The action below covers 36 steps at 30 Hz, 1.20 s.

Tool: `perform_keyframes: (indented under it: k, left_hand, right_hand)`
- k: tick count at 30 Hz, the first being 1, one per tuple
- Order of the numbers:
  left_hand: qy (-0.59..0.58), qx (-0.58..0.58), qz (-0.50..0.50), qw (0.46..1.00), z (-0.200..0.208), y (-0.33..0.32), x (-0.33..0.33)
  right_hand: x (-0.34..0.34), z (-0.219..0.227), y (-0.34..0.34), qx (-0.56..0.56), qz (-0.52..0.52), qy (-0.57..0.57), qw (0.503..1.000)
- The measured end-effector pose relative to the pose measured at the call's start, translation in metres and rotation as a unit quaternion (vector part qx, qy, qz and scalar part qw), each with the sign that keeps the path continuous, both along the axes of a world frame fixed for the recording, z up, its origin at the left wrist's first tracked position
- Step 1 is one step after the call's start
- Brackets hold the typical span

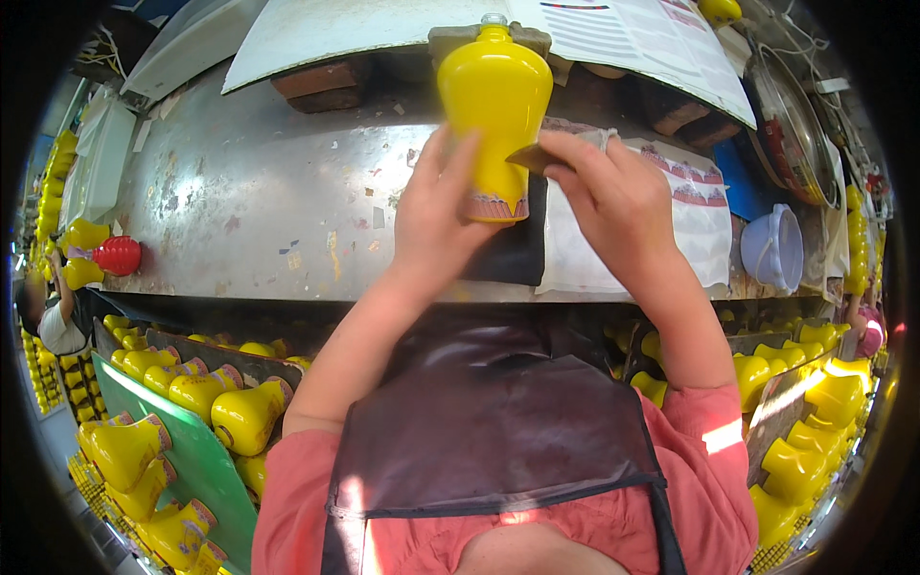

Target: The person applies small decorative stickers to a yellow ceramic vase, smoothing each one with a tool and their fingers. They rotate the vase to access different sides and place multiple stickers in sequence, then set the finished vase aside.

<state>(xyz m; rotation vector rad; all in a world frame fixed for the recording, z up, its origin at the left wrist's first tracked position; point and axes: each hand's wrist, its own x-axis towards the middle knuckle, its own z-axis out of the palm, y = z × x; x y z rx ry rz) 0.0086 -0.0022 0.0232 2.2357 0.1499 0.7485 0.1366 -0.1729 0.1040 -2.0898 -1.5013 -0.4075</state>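
A glossy yellow vase [494, 86] points its narrow neck away from me, and the neck end rests at a grey notched block [532, 38]. Around its wide end, closest to me, runs a patterned pinkish band [495, 208]. My left hand [426, 216] grips the vase at its lower left side; some of its fingers are smeared by motion. Between thumb and fingers my right hand [618, 196] pinches a thin dark brown scraper [530, 159], its edge against the vase's right side. Beneath lies a black cloth [513, 259], partly hidden.
Printed sheets [695, 187] lie right, beside a pale lilac bucket [781, 249]. A white board [383, 24] rests on bricks [321, 81] at the back. A red ribbed object [118, 256] stands left. Racked yellow vases [251, 417] flank me. Another person [62, 321] is far left.
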Motion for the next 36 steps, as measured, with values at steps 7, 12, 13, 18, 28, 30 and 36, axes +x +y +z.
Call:
perform_keyframes:
  k: [7,12,13,18,28,30,36]
  left_hand:
    - [0.007,0.052,0.032,0.998,-0.001,-0.002,-0.002]
    - [0.067,-0.014,0.024,0.997,0.009,-0.008,-0.001]
    - [0.059,-0.003,0.021,0.998,0.009,-0.005,-0.001]
    - [0.04,-0.016,-0.015,0.999,0.001,0.002,-0.003]
    - [0.035,0.095,0.048,0.994,0.01,-0.004,0.003]
    - [0.023,0.063,0.03,0.997,0.008,0.0,0.002]
    - [0.0,0.052,0.036,0.998,-0.001,-0.002,-0.001]
  right_hand:
    - [-0.005,-0.001,0.0,0.015,-0.054,-0.029,0.998]
    - [-0.009,0.0,0.0,-0.001,0.024,0.036,0.999]
    - [-0.01,0.0,-0.001,0.007,-0.011,0.007,1.0]
    - [-0.012,-0.001,-0.003,-0.003,0.06,0.061,0.996]
    - [-0.046,-0.009,0.001,-0.053,-0.045,0.253,0.965]
    - [-0.044,-0.014,-0.006,-0.061,-0.084,0.309,0.945]
    - [-0.044,-0.016,-0.018,0.062,-0.143,0.458,0.875]
